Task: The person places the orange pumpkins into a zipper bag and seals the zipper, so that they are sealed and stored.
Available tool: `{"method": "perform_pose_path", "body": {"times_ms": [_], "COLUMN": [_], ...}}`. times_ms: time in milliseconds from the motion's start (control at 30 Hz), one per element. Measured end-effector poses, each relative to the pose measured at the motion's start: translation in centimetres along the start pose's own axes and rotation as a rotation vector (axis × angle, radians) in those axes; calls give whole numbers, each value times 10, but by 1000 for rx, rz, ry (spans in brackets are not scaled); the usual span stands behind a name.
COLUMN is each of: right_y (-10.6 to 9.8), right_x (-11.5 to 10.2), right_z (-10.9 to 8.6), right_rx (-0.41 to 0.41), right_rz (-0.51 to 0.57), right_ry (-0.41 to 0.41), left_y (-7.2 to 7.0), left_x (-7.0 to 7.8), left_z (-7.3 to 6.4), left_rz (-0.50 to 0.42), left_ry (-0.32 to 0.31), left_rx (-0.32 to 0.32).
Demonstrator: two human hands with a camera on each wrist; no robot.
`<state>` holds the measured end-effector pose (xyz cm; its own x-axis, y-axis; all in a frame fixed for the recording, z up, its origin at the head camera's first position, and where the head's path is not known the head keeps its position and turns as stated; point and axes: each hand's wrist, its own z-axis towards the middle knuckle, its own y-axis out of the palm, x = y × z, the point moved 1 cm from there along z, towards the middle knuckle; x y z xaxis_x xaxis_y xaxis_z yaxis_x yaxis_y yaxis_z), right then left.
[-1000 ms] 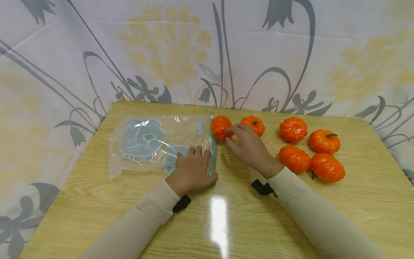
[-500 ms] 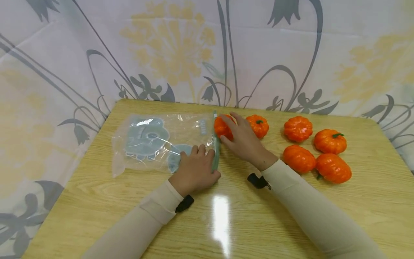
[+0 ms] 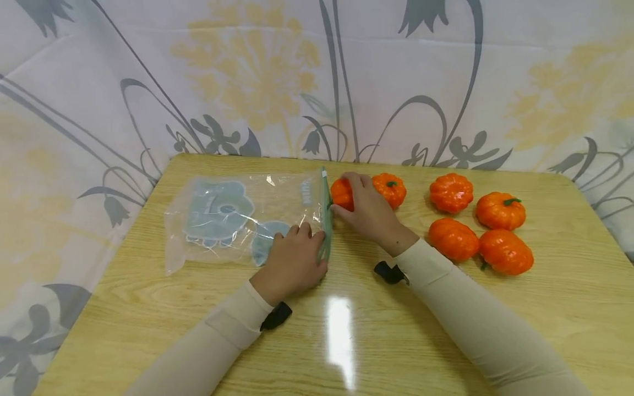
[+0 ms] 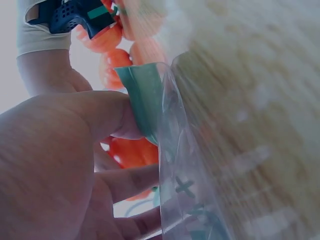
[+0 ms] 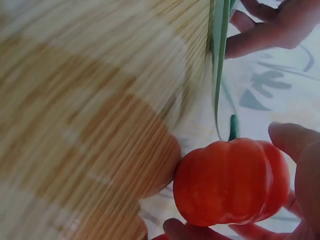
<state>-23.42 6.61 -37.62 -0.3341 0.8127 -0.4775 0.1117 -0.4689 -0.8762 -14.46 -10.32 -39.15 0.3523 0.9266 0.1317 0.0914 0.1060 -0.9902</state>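
Observation:
A clear zip bag (image 3: 225, 209) with pale blue printing lies flat on the table, its green zip strip (image 3: 326, 198) facing right. My left hand (image 3: 292, 264) holds the bag's front corner at that strip; in the left wrist view the thumb (image 4: 117, 117) presses the green edge and the fingers touch the plastic. Just right of the opening, my right hand (image 3: 371, 212) grips a small orange pumpkin (image 3: 342, 193). The right wrist view has this pumpkin (image 5: 227, 182) between thumb and fingers, its green stem toward the bag. The hand partly covers it in the head view.
Another pumpkin (image 3: 389, 190) sits just behind the right hand. Several more pumpkins (image 3: 452, 192) are grouped on the right of the wooden table (image 3: 421, 341). A patterned cloth (image 3: 277, 82) hangs along the table's back edge.
My right hand has gone from beside the leftmost pumpkin to closing its fingers around it. The left hand stays at the bag's opening. The view shifts slightly.

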Motion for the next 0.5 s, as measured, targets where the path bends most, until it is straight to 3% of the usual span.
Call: {"method": "perform_pose_path", "body": {"times_ms": [233, 500], "right_y": [3, -3], "right_x": [0, 6], "right_z": [-4, -36], "right_rx": [20, -5], "right_rz": [15, 38], "right_ry": [24, 49], "left_y": [3, 4], "left_x": [-4, -6], "left_z": [0, 5], "left_rz": [-22, -35], "left_ry": [29, 36], "left_rx": [-4, -14]}}
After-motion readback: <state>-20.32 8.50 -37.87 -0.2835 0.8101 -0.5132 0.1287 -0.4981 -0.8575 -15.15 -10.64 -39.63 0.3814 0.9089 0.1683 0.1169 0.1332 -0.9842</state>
